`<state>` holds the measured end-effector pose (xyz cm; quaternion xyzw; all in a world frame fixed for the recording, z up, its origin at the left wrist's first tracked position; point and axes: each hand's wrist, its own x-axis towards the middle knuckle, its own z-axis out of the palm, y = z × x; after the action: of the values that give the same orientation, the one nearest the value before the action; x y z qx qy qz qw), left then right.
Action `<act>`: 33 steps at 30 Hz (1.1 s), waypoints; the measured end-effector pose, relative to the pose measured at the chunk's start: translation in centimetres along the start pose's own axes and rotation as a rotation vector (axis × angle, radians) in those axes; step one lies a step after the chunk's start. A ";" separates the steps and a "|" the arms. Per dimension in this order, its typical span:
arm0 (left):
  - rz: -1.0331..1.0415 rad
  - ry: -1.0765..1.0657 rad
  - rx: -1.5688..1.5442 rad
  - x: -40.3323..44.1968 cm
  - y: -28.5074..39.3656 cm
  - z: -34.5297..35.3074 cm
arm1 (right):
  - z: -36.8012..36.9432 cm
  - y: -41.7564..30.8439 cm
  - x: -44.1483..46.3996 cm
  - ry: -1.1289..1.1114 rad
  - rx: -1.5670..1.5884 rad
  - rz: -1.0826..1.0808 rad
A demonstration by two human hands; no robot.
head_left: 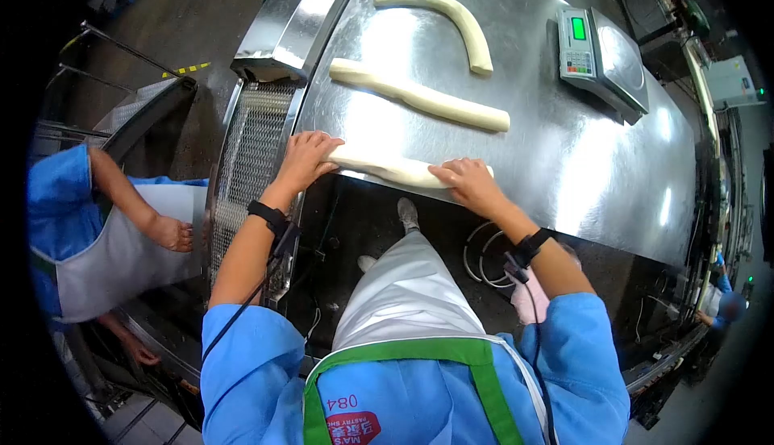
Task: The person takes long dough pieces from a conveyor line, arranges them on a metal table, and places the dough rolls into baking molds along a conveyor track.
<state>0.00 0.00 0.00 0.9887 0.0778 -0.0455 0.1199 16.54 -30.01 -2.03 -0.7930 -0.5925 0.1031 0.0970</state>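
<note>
A pale log of dough (387,166) lies along the front edge of the steel table (532,179). My left hand (308,160) wraps round its left end, beside the mesh conveyor. Near the other end, my right hand (469,182) grips the same log, fingers over the top. Farther back on the table rests a second, nearly straight dough log (419,97). Beyond that one, a third dough log (442,8) curves down to the right. Neither of my hands touches these two.
A digital scale (617,58) with a lit green display stands at the table's right. Along the left side runs a metal mesh conveyor belt (254,139). A co-worker in blue (68,219) stands left of the belt. Cables and a coiled hose (482,259) show below the table.
</note>
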 end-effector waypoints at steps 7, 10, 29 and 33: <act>-0.270 0.499 0.149 6.9 -0.3 -0.1 | -4.6 5.9 3.7 0.372 -0.215 0.286; -0.203 0.483 0.111 7.7 2.0 1.0 | -6.1 8.5 5.9 0.467 -0.210 0.329; -0.341 0.838 -0.319 15.1 8.4 -2.0 | -23.0 3.2 11.0 -0.025 1.196 -0.295; -0.003 0.824 -0.458 9.4 9.0 -3.8 | -22.1 4.8 4.5 -0.217 1.009 -0.417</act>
<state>10.99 -6.31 4.73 0.8724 0.1286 0.3688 0.2940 28.40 -27.70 17.68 -0.4990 -0.6205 0.4338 0.4216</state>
